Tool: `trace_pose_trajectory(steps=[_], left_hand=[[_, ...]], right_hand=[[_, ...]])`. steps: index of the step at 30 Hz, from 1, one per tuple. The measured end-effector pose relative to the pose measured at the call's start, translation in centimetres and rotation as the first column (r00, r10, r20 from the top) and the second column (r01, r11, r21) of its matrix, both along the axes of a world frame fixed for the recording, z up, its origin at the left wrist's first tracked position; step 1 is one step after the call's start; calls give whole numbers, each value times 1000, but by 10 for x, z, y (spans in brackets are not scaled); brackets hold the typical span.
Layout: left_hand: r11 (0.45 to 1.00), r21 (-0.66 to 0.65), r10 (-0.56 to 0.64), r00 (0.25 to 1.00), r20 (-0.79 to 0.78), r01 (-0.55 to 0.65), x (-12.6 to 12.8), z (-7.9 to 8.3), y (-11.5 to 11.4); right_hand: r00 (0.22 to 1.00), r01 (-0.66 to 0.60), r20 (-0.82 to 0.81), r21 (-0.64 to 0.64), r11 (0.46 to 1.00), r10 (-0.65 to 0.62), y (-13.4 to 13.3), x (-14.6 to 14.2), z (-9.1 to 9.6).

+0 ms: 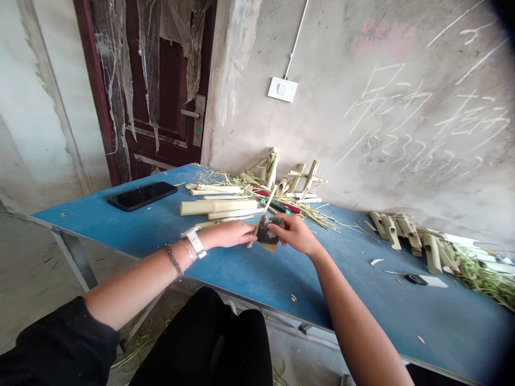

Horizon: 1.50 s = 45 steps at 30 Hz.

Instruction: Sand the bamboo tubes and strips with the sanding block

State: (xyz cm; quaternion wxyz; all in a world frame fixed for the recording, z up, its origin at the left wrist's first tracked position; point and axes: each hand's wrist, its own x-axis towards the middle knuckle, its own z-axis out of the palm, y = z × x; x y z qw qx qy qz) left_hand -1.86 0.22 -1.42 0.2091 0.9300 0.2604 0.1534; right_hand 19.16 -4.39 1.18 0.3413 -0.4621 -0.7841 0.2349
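My left hand is closed around the lower end of a thin bamboo stick that slants up and away from me over the blue table. My right hand pinches a small dark, folded sheet, likely sandpaper, wrapped against the stick just above my left fingers. Both hands rest low over the table's middle. A watch and bracelets sit on my left wrist.
Cut bamboo tubes and thin strips lie behind my hands. A black phone lies far left. Small bamboo frames lean on the wall. More bamboo pieces, green shavings and a knife are at right.
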Motion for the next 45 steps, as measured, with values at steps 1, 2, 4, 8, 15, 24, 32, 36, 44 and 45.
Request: trace_pose_trajectory(steps=[1,2,4,8,15,24,32,36,44,45], left_hand=[[1000,-6,-9,1000,-2,9,0,0,0],[1000,-12,-16,1000,-4,16,-1,1,-1],[999,-19,-26,1000,-6,26,-2,1,-1],[999,-29,-27,1000,-7,27,-3,2,-3],[1000,-20,-1,1000,-13,0,-2,6,-6],[998,-47,-28,1000,5,29,-5,1,-3],[999,-36,-24,1000,5,24,-5,1,-4],[999,-36,-37,999,16,37,-6,1,-4],[999,-35,-24,999,22,25,-7,2,-4],[999,-32,-14,1000,19,15,-6,2,-4]], right_hand=[[997,51,-54,50,997,-48,0,1,1],[988,115,-118,107,988,-103,1,2,2],[946,259,-251,214,942,-204,2,4,5],[910,327,-346,264,907,-228,4,6,5],[990,-108,75,-132,985,118,0,4,1],[988,155,-59,247,957,-145,-1,1,4],[840,475,-461,366,800,-287,-6,2,11],[906,366,-347,351,862,-243,-6,0,9],[985,171,-65,212,962,-161,-7,-2,3],[992,128,-33,154,980,-125,-8,0,4]])
